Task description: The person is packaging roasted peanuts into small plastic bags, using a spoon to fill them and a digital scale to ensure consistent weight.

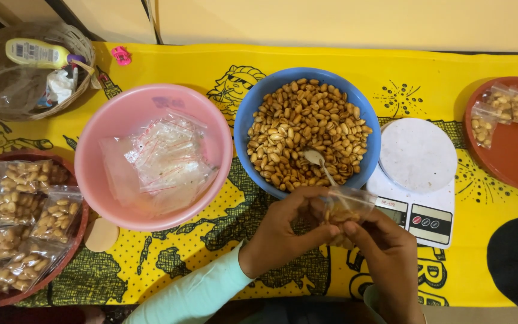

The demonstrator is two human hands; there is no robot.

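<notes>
Blue bowl (pixel 307 129) w/ peanuts (pixel 295 120) at 12 o'clock; both hands' fingers (pixel 325 231) pinch small bag (pixel 346 207), left hand (pixel 283 237) & right hand (pixel 388 258).

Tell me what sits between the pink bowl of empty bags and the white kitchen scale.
In the head view, the blue bowl of peanuts sits between the pink bowl and the scale, with a spoon resting in the nuts.

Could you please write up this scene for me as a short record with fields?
surface: yellow printed cloth
left hand: pinching a small clear bag of peanuts
right hand: gripping the same bag from below
blue bowl: loose peanuts, spoon resting in them
pink bowl: empty clear bags
scale: white, nothing on its pan
red trays: filled bags, far left and far right
</notes>
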